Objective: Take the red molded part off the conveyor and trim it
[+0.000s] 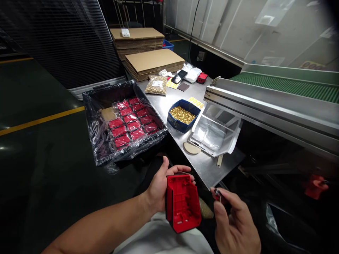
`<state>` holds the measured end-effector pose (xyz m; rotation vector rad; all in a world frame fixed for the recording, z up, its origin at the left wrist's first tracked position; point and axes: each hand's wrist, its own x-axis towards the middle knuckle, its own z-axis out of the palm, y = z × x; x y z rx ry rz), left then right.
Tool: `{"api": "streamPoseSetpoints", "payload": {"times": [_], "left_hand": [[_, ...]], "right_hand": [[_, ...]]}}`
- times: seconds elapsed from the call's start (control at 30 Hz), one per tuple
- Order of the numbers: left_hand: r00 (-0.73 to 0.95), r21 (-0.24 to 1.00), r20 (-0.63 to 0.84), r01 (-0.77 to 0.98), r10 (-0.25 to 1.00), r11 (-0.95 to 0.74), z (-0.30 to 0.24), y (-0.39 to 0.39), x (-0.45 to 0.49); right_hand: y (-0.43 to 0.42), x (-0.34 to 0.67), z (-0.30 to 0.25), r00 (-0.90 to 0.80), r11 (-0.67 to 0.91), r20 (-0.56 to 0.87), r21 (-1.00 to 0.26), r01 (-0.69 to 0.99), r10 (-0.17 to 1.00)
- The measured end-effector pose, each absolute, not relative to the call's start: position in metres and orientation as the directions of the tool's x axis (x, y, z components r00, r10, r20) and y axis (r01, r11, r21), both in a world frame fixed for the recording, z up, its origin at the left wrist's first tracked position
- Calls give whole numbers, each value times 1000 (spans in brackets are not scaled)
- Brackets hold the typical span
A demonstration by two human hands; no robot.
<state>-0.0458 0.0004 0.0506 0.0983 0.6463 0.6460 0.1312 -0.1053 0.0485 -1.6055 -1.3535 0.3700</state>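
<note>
My left hand [159, 187] is closed around a red plastic housing [185, 201] with black outer sides. Its hollow side, with ribs and small slots, faces up toward me. To the right of it, my right hand [235, 218] pinches a small dark piece with a shiny metallic part [217, 193] between thumb and fingertips. That piece is apart from the housing, and its exact kind is too small to make out. Both hands are above my lap, in front of the metal table's near edge.
Left stands a black crate [96, 141] lined with clear plastic, holding rows of red parts [132, 118]. On the metal table [174, 135] are a blue bin [176, 124] of brass-coloured pieces, a white tray [233, 141] with plastic bags, and cardboard stacks [156, 60]. A green conveyor [286, 83] runs along the right.
</note>
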Motion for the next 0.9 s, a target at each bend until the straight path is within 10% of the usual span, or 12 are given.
{"api": "streamPoseSetpoints", "payload": {"times": [0.2,0.3,0.37,0.5,0.63,0.9], "left_hand": [[588,148,-649,-524,482,838,43,-7,-34],[480,224,-744,-476,464,851,34,-16,-27],[303,519,-719,-365,626,773,29,-23,-27],[218,985,-169,2,961,172,29,-38,-37],[391,978,130,98,911,-181,38,-44,-42],[488,896,216,245,846,-370,47,-37,-33]], "right_hand": [[-99,112,51,-198,622,634,-563,545,747],[-96,106,48,49,433,564,-684,588,824],[-92,107,47,318,170,360,-851,496,877],[-78,115,50,516,-168,-99,-982,90,851],[-70,122,51,505,-247,-219,-969,-12,835],[-74,127,51,461,-277,-235,-961,23,856]]}}
